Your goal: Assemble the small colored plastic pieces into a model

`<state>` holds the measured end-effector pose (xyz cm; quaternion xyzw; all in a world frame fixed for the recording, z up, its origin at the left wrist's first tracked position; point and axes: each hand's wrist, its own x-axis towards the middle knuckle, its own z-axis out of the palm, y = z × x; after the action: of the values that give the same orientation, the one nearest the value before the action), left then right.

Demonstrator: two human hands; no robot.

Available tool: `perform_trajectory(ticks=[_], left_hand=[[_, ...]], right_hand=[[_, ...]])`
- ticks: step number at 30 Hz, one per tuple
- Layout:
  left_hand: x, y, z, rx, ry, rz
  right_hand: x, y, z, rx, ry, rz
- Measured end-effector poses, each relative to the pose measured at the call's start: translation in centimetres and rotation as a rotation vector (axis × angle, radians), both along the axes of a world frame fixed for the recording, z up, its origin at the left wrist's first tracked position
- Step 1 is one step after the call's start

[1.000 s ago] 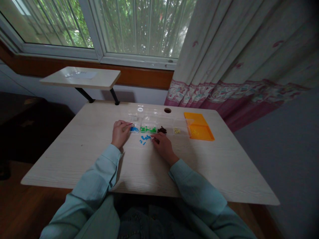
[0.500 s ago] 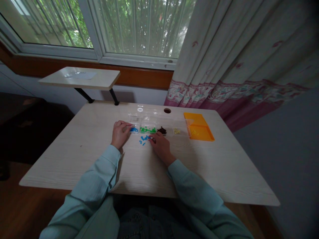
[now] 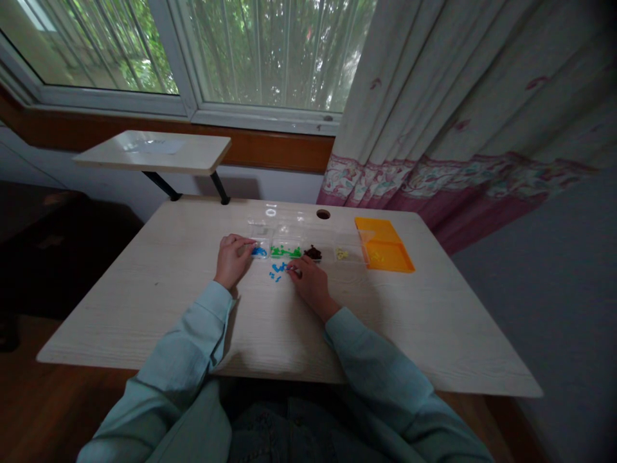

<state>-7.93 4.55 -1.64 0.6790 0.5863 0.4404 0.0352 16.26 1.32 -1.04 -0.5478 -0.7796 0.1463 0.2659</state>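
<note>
Two hands [image 3: 232,262], one clear box [image 3: 327,249]

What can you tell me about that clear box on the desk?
The clear compartment box looks plastic, long and shallow, and lies on the desk. Along its front, left to right, are blue pieces, green pieces, dark brown pieces and yellow pieces. The left hand is at its left end, apparently touching; the right hand is just in front, contact unclear. Its right end seems to overlap the orange tray. Glare obscures any lid.
</note>
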Motion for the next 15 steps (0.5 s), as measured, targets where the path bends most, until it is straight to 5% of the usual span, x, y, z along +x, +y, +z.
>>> perform_trajectory(ticks=[15], left_hand=[[-0.5,0.4,-0.7,0.008,0.011,0.005]], right_hand=[[1.1,0.9,-0.1,-0.112,0.605,-0.021]])
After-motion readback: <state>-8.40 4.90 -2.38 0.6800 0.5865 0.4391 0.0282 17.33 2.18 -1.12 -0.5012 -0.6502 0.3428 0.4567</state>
